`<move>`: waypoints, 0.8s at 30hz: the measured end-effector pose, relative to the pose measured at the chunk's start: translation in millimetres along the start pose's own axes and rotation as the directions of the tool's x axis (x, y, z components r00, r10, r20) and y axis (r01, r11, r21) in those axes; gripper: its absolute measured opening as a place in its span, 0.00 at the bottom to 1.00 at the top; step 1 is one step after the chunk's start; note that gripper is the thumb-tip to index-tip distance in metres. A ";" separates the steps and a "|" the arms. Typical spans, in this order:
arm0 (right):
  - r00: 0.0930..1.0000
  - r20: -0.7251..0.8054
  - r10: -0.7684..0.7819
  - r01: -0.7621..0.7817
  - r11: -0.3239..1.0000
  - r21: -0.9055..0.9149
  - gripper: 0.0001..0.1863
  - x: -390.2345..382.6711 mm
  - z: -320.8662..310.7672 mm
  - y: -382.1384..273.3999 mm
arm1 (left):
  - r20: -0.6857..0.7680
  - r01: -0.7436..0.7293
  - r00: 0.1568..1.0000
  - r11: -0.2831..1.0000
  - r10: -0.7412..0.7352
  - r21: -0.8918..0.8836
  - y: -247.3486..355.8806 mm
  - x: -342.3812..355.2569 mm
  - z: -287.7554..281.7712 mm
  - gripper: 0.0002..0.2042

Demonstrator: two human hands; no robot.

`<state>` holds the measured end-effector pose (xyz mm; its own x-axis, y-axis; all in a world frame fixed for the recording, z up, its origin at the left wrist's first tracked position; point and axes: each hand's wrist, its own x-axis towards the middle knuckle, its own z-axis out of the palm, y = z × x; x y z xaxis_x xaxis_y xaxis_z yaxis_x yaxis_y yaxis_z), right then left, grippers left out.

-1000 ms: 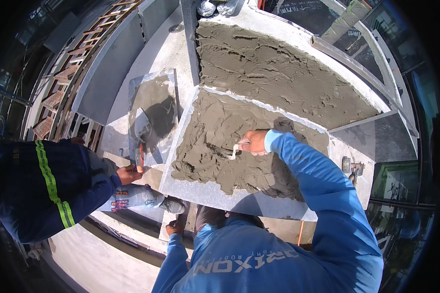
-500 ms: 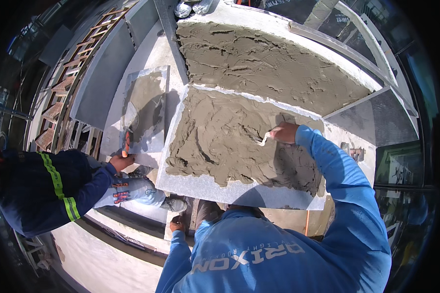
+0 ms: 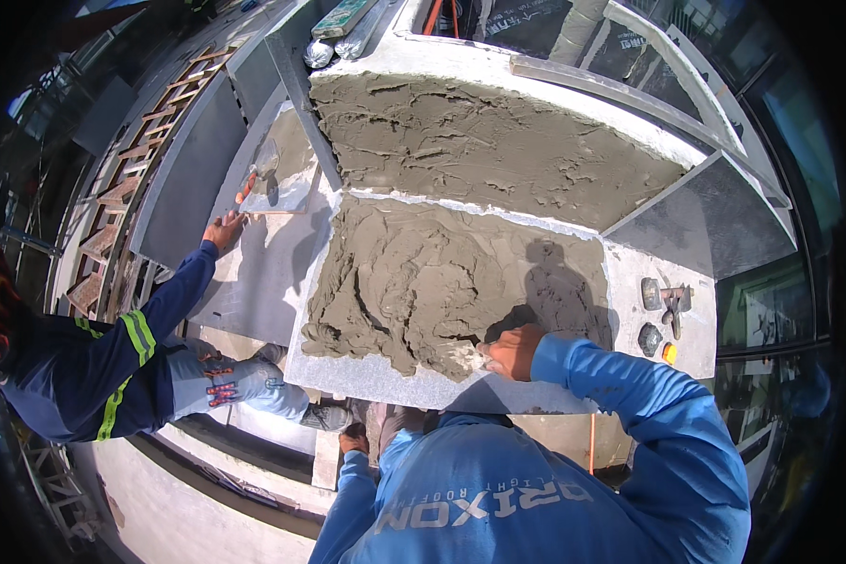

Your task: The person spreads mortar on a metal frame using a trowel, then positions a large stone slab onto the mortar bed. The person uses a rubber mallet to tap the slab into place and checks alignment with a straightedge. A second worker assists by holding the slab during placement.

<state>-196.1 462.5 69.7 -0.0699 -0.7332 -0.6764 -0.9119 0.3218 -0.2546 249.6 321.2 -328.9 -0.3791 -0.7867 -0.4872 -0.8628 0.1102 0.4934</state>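
My right hand point(image 3: 512, 352) is closed round a mortar-smeared trowel point(image 3: 462, 358), whose blade touches the near edge of the wet mortar point(image 3: 414, 273). That mortar lies thick and ridged over a grey stone slab point(image 3: 376, 371), leaving a bare strip along the slab's near side. Low beside the slab's near left corner, my left hand point(image 3: 352, 438) is curled; whatever it may hold is hidden.
On the left a co-worker's hand point(image 3: 224, 231) reaches to a mortar-smeared board point(image 3: 296, 195) bearing an orange-handled trowel point(image 3: 246, 185). Beyond my slab is a mortar bed point(image 3: 479, 141), with an upright grey slab point(image 3: 710, 216) on its right. Hand tools point(image 3: 672, 305) lie at right.
My right hand and trowel have moved nearer to me, down to the mortar's near edge. The co-worker's arm has stretched away, and the board with the orange-handled trowel sits farther off.
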 end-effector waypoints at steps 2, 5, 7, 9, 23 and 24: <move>0.983 -0.149 -0.105 0.098 0.994 -0.058 0.20 -12.5 -10.7 33.9 | -0.048 0.086 0.995 0.988 -0.093 -0.127 -26.4 -0.2 9.3 0.14; 0.988 -0.155 0.020 -0.018 1.000 0.019 0.17 -3.8 -58.5 29.9 | 0.006 0.230 0.970 0.917 -0.241 -0.326 -51.1 -1.6 6.1 0.17; 0.952 -0.306 -0.014 0.031 0.998 0.053 0.15 5.1 -64.9 8.3 | -0.153 0.165 0.970 0.973 -0.190 -0.163 -53.0 -28.1 12.5 0.12; 0.840 -0.496 -0.221 0.222 0.973 -0.059 0.11 35.6 -24.7 0.0 | -0.114 0.048 0.993 0.997 -0.041 0.058 -45.9 -26.4 8.5 0.10; 0.884 -0.086 0.460 -0.468 0.871 -0.154 0.14 -40.6 61.0 180.9 | 0.094 -0.199 0.978 0.962 0.184 0.189 -61.4 -43.6 -46.7 0.16; 0.847 -0.030 0.532 -0.532 0.847 0.005 0.15 -43.9 39.5 165.4 | 0.147 -0.314 0.949 0.861 0.279 0.399 -62.6 -39.9 -49.6 0.15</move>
<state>-328.0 571.5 30.0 -0.5558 -0.4674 -0.6875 -0.7333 0.6652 0.1407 335.3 315.6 -304.6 -0.6493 -0.6269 -0.4306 -0.7574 0.5848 0.2906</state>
